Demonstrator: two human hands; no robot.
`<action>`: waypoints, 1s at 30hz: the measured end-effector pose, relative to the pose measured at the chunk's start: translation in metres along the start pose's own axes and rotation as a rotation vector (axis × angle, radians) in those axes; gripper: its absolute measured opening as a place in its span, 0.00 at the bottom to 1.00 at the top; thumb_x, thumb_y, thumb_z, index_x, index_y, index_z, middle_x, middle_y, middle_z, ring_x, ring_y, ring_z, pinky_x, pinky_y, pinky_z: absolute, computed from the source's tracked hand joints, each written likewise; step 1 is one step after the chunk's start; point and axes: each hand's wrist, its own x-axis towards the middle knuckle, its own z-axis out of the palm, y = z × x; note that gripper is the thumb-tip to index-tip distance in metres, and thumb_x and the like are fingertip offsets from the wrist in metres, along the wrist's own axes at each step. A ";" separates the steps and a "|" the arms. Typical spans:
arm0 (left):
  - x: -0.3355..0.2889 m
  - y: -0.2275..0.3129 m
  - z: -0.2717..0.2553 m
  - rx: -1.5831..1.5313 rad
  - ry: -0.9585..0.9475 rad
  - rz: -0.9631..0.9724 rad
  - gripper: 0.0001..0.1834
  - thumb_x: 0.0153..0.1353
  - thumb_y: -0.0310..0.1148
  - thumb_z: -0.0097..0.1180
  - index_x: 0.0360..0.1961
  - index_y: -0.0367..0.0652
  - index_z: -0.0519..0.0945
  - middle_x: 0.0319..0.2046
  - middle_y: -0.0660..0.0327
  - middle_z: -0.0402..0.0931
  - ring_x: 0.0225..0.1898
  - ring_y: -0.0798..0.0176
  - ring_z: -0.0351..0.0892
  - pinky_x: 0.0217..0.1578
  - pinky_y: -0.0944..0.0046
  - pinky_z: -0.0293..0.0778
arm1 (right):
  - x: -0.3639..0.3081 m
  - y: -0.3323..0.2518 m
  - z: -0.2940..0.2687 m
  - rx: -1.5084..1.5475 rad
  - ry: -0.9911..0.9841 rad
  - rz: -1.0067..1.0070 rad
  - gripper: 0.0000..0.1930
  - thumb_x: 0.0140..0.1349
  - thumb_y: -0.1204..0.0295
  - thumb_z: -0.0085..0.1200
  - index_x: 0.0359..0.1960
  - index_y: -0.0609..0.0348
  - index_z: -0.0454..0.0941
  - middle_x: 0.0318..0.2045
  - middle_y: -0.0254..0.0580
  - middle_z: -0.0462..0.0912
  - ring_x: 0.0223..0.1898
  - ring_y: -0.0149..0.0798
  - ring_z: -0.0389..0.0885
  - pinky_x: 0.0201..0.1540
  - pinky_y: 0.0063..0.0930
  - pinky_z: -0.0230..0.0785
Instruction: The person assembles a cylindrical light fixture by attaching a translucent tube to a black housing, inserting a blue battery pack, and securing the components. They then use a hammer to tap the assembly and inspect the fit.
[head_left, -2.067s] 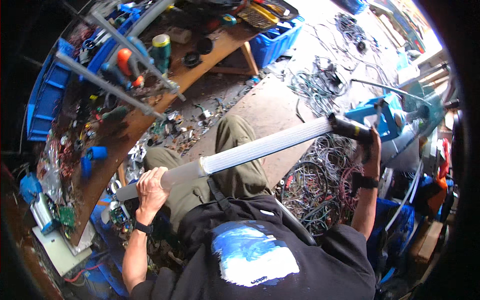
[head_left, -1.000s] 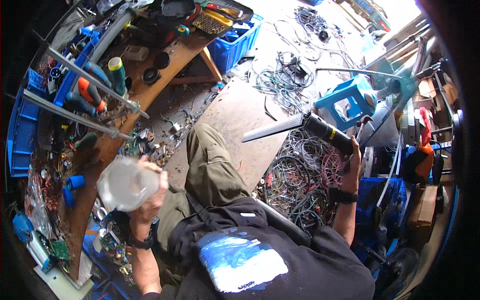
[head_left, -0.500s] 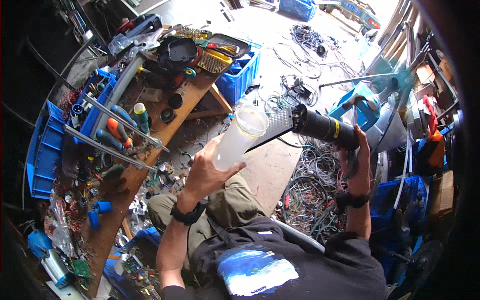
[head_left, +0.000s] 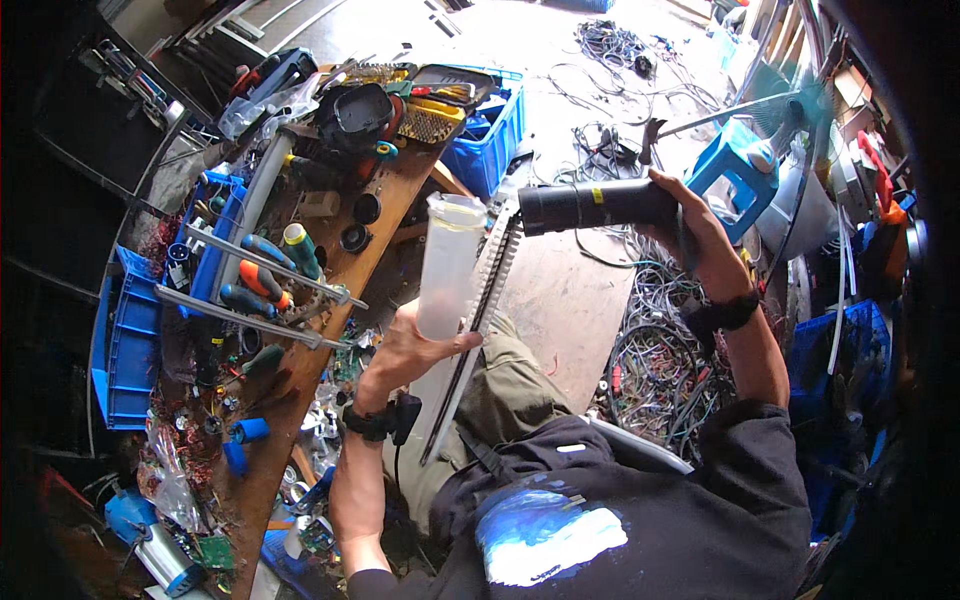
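Note:
My left hand (head_left: 415, 350) is wrapped round the lower part of a frosted translucent cylinder (head_left: 450, 265), which stands nearly upright with its open-looking rim at the top. Beside it a long, thin panel with a perforated, toothed edge (head_left: 497, 250) slants down over my lap; my left thumb lies near it, and whether I grip it is unclear. My right hand (head_left: 690, 215) holds a black cylinder (head_left: 590, 205) with a small yellow label, lying almost level, its far-left end close to the panel's top. A hammer head (head_left: 652, 140) sticks up by my right fingers; its handle is mostly hidden.
On the left, a wooden bench (head_left: 300, 400) bears screwdrivers, pliers (head_left: 262, 285), metal bars and scraps. Blue crates (head_left: 490, 135) stand behind it and at the far left. Tangled cables (head_left: 650, 340) cover the floor at right, near a light-blue stool (head_left: 735, 180) and a fan (head_left: 800, 110).
The black cylinder has swung left and levelled out, toward the panel. The frosted cylinder has shifted left and become more upright. The panel has turned edge-on. My view has shifted slightly.

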 end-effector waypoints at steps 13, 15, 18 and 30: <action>-0.026 -0.013 -0.009 -0.375 -0.200 -0.215 0.29 0.62 0.36 0.77 0.60 0.36 0.79 0.43 0.67 0.80 0.44 0.74 0.79 0.44 0.68 0.80 | 0.017 0.042 -0.009 -0.314 -0.087 -0.174 0.41 0.57 0.95 0.65 0.72 0.49 0.73 0.56 0.33 0.74 0.55 0.26 0.74 0.58 0.17 0.76; -0.028 -0.012 -0.005 -0.357 -0.168 -0.237 0.29 0.62 0.36 0.78 0.60 0.36 0.79 0.43 0.67 0.80 0.43 0.74 0.79 0.43 0.68 0.81 | 0.021 0.050 -0.010 -0.590 -0.172 -0.463 0.40 0.58 0.94 0.65 0.72 0.49 0.73 0.56 0.33 0.75 0.55 0.26 0.75 0.58 0.16 0.76; -0.031 -0.005 -0.001 -0.283 -0.164 -0.280 0.27 0.60 0.37 0.79 0.56 0.37 0.82 0.39 0.68 0.81 0.40 0.74 0.79 0.42 0.69 0.80 | 0.021 0.058 -0.013 -0.408 -0.156 -0.318 0.35 0.63 0.89 0.63 0.71 0.49 0.74 0.55 0.35 0.76 0.51 0.26 0.78 0.55 0.17 0.79; -0.037 0.017 0.010 -0.067 -0.280 -0.353 0.27 0.56 0.43 0.81 0.49 0.35 0.85 0.39 0.64 0.85 0.41 0.71 0.78 0.47 0.64 0.77 | 0.017 0.070 0.000 -0.011 0.238 0.210 0.22 0.68 0.54 0.68 0.50 0.57 0.75 0.38 0.40 0.82 0.31 0.34 0.88 0.34 0.20 0.87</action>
